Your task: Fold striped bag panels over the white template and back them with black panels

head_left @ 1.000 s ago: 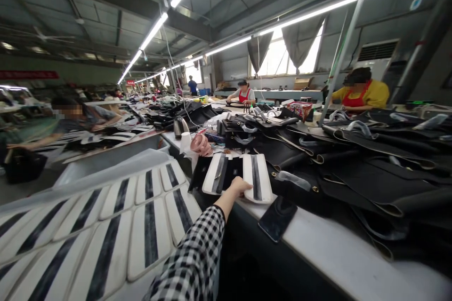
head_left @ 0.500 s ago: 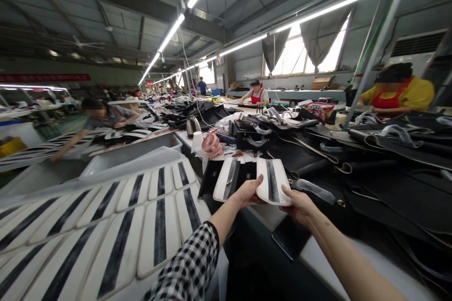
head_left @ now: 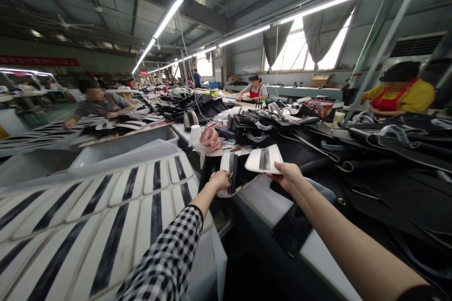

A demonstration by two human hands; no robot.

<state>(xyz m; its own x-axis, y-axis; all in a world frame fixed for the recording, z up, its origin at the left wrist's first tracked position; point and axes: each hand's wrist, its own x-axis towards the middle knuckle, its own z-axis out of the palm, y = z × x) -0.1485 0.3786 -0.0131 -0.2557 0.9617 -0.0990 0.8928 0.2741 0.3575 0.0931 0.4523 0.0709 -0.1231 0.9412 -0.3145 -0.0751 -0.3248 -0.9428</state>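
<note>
My right hand [head_left: 288, 174] pinches the right edge of a white panel with rounded corners and a dark stripe [head_left: 254, 162], holding it tilted above the work surface. To its left, my left hand [head_left: 219, 180] is closed over a second white striped panel [head_left: 225, 162]. At those fingertips shows a small shiny metal piece [head_left: 231, 175], too small to name for certain. Black pieces [head_left: 211, 165] lie under and beside the second panel. Several larger white panels with black stripes [head_left: 109, 249] lie in rows to my left.
Black bag parts with wrapped handles [head_left: 381, 178] pile up on the right. A pink fan [head_left: 209, 139], a white cup [head_left: 195, 135] and a kettle [head_left: 190, 118] stand ahead. A dark phone-like slab [head_left: 290, 235] lies below my right forearm. Co-workers sit ahead, left and right.
My left hand has let go of the held panel and moved left to the metal piece on the other panel. My right hand keeps the panel, now raised and tilted flatter.
</note>
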